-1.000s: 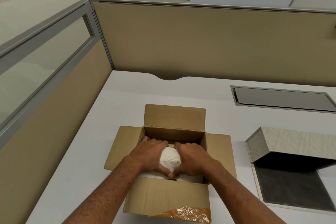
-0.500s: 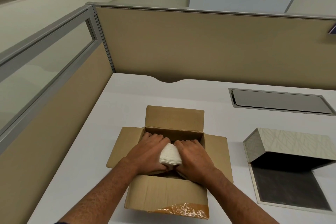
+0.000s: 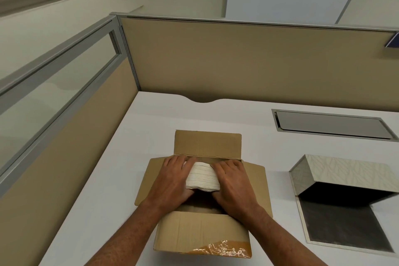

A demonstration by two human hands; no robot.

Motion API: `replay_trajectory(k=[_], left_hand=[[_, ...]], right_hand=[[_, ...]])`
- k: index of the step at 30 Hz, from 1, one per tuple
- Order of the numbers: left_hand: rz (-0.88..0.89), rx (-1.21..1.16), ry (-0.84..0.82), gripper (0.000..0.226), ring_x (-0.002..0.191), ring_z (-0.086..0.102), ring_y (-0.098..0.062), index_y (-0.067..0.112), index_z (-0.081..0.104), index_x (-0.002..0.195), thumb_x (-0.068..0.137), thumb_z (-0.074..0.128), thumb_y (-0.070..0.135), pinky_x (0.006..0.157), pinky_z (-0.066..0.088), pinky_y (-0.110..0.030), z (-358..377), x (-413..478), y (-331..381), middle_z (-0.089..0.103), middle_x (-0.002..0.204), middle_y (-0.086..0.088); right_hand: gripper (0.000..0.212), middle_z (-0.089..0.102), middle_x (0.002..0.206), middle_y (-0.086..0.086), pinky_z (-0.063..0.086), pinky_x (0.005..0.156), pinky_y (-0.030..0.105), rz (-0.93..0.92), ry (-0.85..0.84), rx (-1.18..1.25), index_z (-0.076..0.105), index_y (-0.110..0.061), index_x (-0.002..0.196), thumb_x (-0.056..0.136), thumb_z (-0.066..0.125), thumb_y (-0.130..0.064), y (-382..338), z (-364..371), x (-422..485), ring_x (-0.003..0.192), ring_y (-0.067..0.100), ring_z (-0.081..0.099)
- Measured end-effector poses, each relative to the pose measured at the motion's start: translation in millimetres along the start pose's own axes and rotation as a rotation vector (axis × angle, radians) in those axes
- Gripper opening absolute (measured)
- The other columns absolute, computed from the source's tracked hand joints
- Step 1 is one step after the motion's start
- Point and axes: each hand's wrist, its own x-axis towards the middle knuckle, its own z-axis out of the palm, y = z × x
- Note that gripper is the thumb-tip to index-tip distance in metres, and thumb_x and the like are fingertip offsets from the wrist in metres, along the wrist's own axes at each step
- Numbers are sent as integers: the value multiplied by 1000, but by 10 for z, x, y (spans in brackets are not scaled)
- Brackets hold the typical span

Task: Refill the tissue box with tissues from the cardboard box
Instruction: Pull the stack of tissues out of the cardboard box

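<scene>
Left hand (image 3: 172,181) and right hand (image 3: 232,185) squeeze the tissue stack (image 3: 203,178) from both sides above the cardboard box (image 3: 200,235), keeping it neat; tissue box (image 3: 343,179) waits open at right.

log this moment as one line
phase: lifting | left hand + right hand: gripping tissue stack | over: cardboard box | tissue box: open, empty

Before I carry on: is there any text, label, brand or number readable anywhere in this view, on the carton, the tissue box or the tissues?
None can be read.
cardboard box: plain brown, only clear tape on the near flap, no print visible.
tissue box: a leaf pattern, no words.
stack of tissues: blank white, held between left hand and right hand.
</scene>
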Motion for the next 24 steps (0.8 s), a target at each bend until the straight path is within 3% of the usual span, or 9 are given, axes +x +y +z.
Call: replay_trajectory(k=[10,13,17,21,24], left_hand=[[-144,-344,62,107,127,36,-3,43,11,154,74,81,38,101,43,-24,-165,-160,-45,37,143,10],[-247,-481,70,111,121,38,1,48,10,152,70,85,45,93,44,-17,-182,-168,-32,34,134,22],[-330,-563,113,113,119,44,-2,49,11,151,67,87,46,87,51,-18,-182,-207,1,40,134,15],[-338,-609,157,111,122,37,16,52,13,149,68,88,43,84,44,-8,-278,-211,41,37,132,23],[-344,-637,174,109,119,42,9,51,16,149,69,89,36,86,44,-7,-383,-191,77,37,134,21]], right_hand=[[63,62,132,5,37,110,42,8,11,39,52,-19,135,78,65,-42,-16,-123,-19,119,25,54],[63,62,130,5,38,108,41,33,6,90,53,-21,135,78,66,-43,-24,-132,-18,118,24,54],[62,63,126,5,40,106,43,43,23,117,54,-20,133,76,69,-43,-20,-134,-15,115,24,55],[64,61,125,1,41,103,39,42,40,130,50,-25,133,77,68,-49,-1,-185,13,113,21,54],[66,58,127,-3,39,102,37,46,31,124,45,-30,135,78,65,-56,20,-266,46,114,17,50]])
